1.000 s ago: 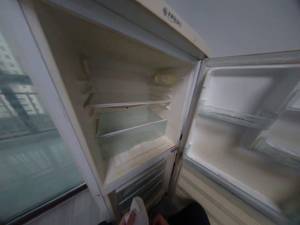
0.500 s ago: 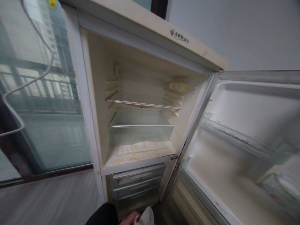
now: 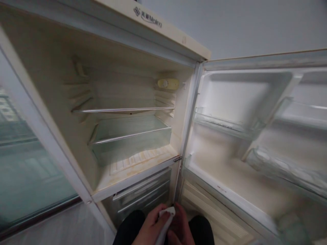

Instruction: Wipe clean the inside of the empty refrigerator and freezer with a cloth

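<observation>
Low in the view, between two dark-clothed knees (image 3: 201, 228), my left hand (image 3: 152, 226) is closed around a bunched white cloth (image 3: 165, 226). My right hand (image 3: 182, 224) is curled against the cloth's other side, its fingers partly in shadow. Before me stands a refrigerator (image 3: 189, 51) with its doors swung to the right. Inside are a glass shelf (image 3: 122, 110), a clear drawer (image 3: 135, 141) under a second glass edge, and a yellow-stained floor (image 3: 135, 170). Both hands are below and in front of this compartment, apart from it.
The upper door (image 3: 219, 88) carries clear racks (image 3: 219, 124), one holding something pale and wrapped. Below are freezer drawers (image 3: 143, 194) and an open lower door (image 3: 212, 207). A glass panel (image 3: 28, 163) and grey floor (image 3: 76, 224) lie to the left.
My view has turned right and come closer to the refrigerator. Both hands and more of the cloth now show, where before one hand and the cloth's tip were at the bottom edge.
</observation>
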Available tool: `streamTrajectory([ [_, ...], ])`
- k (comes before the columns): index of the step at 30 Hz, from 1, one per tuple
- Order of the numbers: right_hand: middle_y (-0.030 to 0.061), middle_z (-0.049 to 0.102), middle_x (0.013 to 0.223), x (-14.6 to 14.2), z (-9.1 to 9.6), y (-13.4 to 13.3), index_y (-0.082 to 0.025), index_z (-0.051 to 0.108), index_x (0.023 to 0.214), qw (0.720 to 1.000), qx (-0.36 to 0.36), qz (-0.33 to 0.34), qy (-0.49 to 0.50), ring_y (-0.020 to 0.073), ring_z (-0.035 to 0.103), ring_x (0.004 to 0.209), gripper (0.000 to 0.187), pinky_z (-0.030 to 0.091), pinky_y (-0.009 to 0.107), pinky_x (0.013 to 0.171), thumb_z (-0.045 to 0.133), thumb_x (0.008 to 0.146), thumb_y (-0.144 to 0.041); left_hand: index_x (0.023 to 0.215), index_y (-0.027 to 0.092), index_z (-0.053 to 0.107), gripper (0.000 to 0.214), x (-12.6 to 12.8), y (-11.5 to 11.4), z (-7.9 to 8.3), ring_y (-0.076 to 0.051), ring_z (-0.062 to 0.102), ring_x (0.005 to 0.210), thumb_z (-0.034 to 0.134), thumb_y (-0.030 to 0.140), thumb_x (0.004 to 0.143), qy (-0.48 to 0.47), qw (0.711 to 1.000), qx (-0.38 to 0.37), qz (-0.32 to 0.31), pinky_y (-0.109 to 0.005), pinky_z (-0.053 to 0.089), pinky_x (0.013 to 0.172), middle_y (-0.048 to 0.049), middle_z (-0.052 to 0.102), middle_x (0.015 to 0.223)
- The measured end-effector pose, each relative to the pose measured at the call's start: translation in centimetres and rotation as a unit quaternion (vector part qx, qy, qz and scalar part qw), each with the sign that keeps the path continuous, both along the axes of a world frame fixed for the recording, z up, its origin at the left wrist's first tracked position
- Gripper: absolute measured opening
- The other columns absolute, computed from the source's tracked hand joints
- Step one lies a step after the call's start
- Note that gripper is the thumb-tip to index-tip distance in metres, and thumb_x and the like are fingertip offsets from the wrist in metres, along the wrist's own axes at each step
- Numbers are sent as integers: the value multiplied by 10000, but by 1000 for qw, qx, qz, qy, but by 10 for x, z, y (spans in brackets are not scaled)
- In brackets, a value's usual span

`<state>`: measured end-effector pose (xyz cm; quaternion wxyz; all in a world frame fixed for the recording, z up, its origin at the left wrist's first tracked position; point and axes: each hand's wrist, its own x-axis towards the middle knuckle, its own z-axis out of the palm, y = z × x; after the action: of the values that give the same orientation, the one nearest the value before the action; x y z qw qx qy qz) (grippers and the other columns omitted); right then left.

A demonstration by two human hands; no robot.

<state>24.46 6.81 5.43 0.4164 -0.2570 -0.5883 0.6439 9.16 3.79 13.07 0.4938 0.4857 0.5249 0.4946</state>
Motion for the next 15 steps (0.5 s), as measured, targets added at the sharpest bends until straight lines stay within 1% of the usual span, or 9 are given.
streamTrajectory([
  [1,153,598,1275,5,5,4,-253,405,1451,999,36,-8,-18,283,639,1089,830,514,415,920,661,792,-688,877,171,667,449,1,2,1,-161,570,785,577,611,882,16,999,9,-30,-246,431,711,-9,649,811],
  [3,132,582,1293,18,18,10,-236,579,1287,989,113,-30,-90,292,564,1210,573,443,418,1033,695,823,-553,895,166,680,436,0,7,-2,-174,579,825,572,588,893,42,996,10,-72,-259,433,744,-18,659,843],
  [4,118,586,1269,23,24,12,-224,640,1177,983,135,-38,-122,284,552,1210,443,426,405,1046,698,834,-497,893,165,679,426,-2,10,-6,-176,579,828,579,579,891,51,995,7,-83,-263,432,748,-18,658,844],
  [6,84,620,1101,29,31,13,-200,674,982,976,136,-50,-163,246,582,1074,283,459,358,960,685,849,-450,910,168,658,397,-7,12,-14,-177,580,835,607,561,881,44,995,2,-88,-269,436,755,-18,661,860],
  [9,30,590,863,28,31,11,-189,633,912,976,66,-99,-180,187,557,836,309,468,290,757,651,871,-494,975,180,605,403,-18,11,-27,-180,585,867,679,550,834,-8,995,1,-95,-280,446,776,-24,665,926],
  [11,16,566,829,24,30,10,-191,607,915,972,34,-149,-177,173,527,793,345,451,275,714,620,889,-535,856,183,566,430,-25,7,-35,-148,537,758,729,573,776,6,996,-17,-87,-253,413,699,14,606,795],
  [12,13,558,826,22,31,10,-193,595,904,970,29,-168,-173,170,519,791,352,448,272,713,608,897,-545,777,186,534,452,-27,5,-37,-126,482,688,742,587,753,31,996,-26,-74,-238,376,647,40,539,706],
  [14,3,535,796,20,32,10,-199,560,850,968,29,-185,-170,163,507,772,355,442,264,700,594,910,-547,676,195,467,502,-31,0,-37,-102,377,610,735,615,742,74,995,-32,-52,-228,303,584,69,408,607],
  [15,1,534,797,19,32,9,-203,550,854,966,33,-191,-168,161,507,768,344,441,260,693,594,913,-539,659,199,451,518,-32,-3,-35,-103,365,603,721,632,744,75,996,-24,-49,-229,295,575,68,392,597],
])
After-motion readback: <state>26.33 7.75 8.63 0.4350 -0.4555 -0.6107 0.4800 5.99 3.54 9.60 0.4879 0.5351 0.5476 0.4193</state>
